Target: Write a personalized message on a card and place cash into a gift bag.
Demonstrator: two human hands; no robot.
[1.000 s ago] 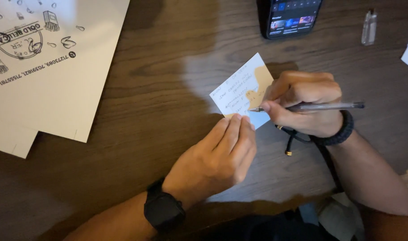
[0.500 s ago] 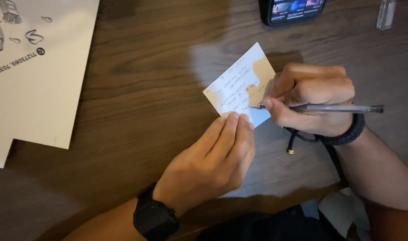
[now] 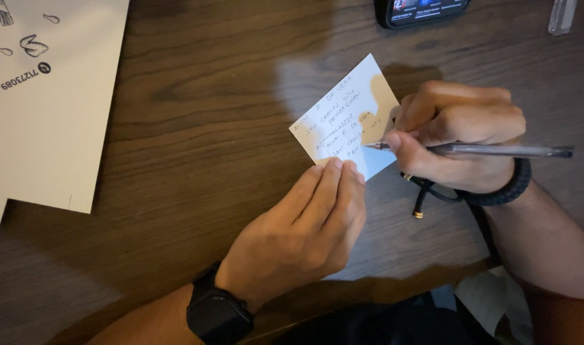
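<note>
A small white card [image 3: 343,118] with several lines of handwriting lies tilted on the dark wooden table [image 3: 196,128]. My left hand [image 3: 304,230], with a black watch on the wrist, presses its fingertips flat on the card's near corner. My right hand [image 3: 458,137] grips a clear pen [image 3: 496,151] whose tip touches the card's right side. A black braided band circles my right wrist.
A large white printed cardboard sheet [image 3: 43,102] covers the table's far left. A dark phone [image 3: 423,11] with a lit screen lies at the top edge. Beside it at the top right is a small clear object [image 3: 562,16].
The view has shifted, so the card and both hands sit slightly lower and right in frame. The pen tip stays on the card and my left fingers keep pinning it.
</note>
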